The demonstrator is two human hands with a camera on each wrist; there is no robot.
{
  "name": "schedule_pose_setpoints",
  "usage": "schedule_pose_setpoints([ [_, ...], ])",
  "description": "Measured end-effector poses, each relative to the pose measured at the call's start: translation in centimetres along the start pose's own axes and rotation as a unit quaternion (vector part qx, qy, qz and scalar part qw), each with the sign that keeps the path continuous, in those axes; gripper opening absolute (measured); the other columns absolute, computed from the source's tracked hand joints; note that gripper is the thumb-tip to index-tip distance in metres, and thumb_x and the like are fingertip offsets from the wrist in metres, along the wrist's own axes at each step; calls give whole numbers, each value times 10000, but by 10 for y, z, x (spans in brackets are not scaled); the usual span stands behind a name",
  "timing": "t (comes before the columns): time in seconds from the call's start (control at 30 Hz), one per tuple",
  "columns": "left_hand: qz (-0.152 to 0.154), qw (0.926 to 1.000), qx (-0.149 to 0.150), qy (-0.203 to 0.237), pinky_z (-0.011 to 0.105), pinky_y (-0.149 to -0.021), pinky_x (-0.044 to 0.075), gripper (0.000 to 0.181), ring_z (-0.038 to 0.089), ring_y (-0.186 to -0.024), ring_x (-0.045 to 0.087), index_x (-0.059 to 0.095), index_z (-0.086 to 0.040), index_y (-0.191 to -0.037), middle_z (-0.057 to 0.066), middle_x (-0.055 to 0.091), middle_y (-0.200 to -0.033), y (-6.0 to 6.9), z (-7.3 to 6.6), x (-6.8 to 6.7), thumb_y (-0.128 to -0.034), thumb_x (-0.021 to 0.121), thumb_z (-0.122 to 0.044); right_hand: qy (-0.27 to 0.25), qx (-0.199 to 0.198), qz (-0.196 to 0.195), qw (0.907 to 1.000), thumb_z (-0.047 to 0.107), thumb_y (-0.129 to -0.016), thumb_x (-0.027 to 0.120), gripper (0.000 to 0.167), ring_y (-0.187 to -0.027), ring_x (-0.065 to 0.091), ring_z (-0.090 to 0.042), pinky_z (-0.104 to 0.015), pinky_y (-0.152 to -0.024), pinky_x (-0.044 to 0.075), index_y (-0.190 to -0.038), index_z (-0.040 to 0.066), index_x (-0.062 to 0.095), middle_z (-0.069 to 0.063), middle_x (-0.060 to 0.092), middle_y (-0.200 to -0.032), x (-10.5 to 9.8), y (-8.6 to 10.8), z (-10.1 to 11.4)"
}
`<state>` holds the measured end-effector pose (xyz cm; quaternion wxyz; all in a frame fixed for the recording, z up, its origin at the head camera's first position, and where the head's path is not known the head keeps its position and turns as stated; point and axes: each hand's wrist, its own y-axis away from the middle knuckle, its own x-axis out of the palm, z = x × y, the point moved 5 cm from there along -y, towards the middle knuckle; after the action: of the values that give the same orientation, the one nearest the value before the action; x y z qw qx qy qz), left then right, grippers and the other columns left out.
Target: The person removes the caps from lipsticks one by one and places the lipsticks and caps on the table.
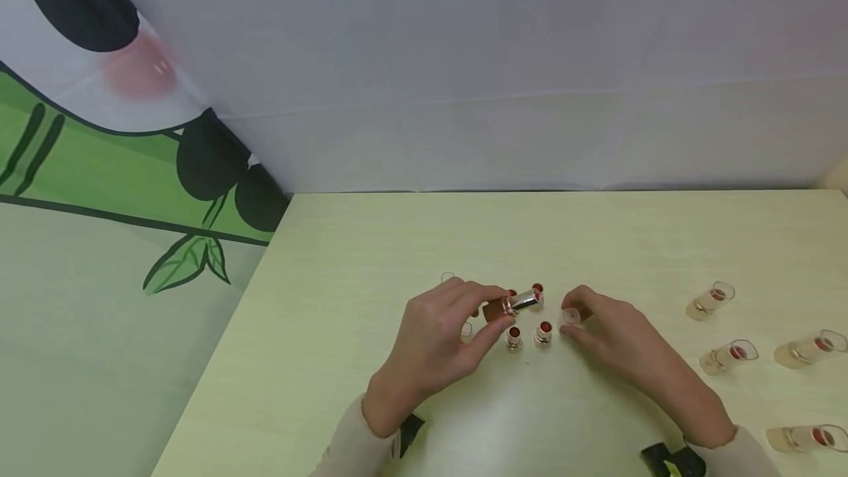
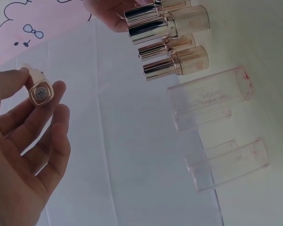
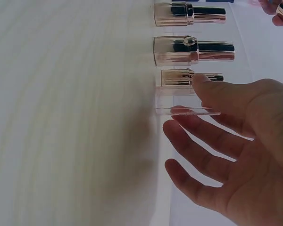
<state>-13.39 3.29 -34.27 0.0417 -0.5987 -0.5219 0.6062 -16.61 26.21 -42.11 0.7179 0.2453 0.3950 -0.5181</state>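
Observation:
Thumb and fingers of my left hand point(image 1: 440, 326) pinch an uncapped lipstick point(image 1: 526, 300), held tilted above the table in the head view. Its square base point(image 2: 41, 92) faces the left wrist camera. My right hand point(image 1: 612, 330) holds a clear cap point(image 3: 184, 101) between thumb and index finger, low at the table surface; the other fingers are spread apart. Between the hands, several uncapped lipsticks stand upright, among them a front one point(image 1: 543, 333) and its neighbour point(image 1: 513, 338). The left hand partly hides those behind.
Several capped lipsticks stand at the right of the table point(image 1: 331, 256), including a far one point(image 1: 709, 302) and a near one point(image 1: 804, 438). More clear caps point(image 2: 228, 165) stand beside the left hand. A white cloth wall point(image 1: 497, 94) rises behind the table.

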Motion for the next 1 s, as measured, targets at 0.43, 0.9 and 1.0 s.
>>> schedule_pose_setpoints([
  [0.43, -251, 9923, -537, 1084, 206, -659, 529, 233, 56, -798, 655, 751, -143, -1120, -69, 771, -941, 5, 12, -22, -899, 824, -134, 104, 104, 84, 9999, 174, -891, 830, 292, -973, 720, -218, -455, -844, 569, -1136, 116, 681, -14, 760, -1030, 5, 3, 2],
  [0.9, -794, 9518, -2456, 1657, 276, -838, 504, 327, 150, -974, 645, 729, -149, -1216, 9, 762, -1065, 48, 62, -48, -911, 795, -48, -73, 171, -265, 9995, 294, -902, 830, 505, -1141, 681, -316, -549, -951, 525, -1332, 102, 646, -77, 737, -1236, -27, 24, 6],
  [1.0, -939, 9454, -2697, 1572, 283, -830, 508, 400, 115, -981, 633, 719, -159, -1281, 23, 757, -1067, 57, 72, -52, -908, 790, -35, 17, 78, -636, 9979, 286, -908, 825, 476, -1128, 674, -325, -535, -925, 512, -1317, 109, 657, -86, 743, -1201, -35, 28, 6],
])
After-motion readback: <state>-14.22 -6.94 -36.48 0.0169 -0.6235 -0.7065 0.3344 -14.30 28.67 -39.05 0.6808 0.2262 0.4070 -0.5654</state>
